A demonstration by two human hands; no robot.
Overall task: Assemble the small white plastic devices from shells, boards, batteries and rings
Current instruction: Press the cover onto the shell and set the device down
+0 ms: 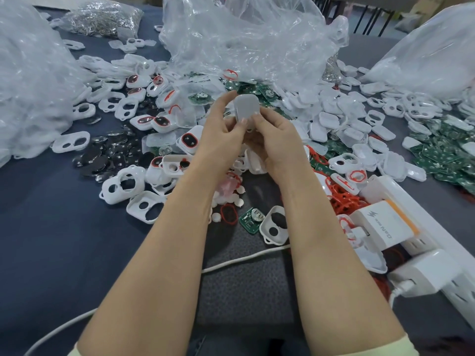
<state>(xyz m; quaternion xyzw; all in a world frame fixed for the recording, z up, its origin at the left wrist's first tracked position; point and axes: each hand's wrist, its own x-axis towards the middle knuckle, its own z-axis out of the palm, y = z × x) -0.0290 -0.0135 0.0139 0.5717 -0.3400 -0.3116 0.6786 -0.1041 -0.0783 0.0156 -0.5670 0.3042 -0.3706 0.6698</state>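
You hold the white shell (pixel 243 107) just above the centre of the frame, over the table (pixel 51 227). Both hands pinch it: your left hand (pixel 221 134) takes its left edge, your right hand (pixel 273 142) its lower right, with the thumbs on the near face. Its long axis runs up the frame, leaning slightly left. Both hands are equally near it. I cannot tell whether a second half sits behind it, but squeezing it closed looks like the next move.

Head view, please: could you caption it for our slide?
Left hand and right hand hold a white device over a table littered with shells, green boards and red rings.
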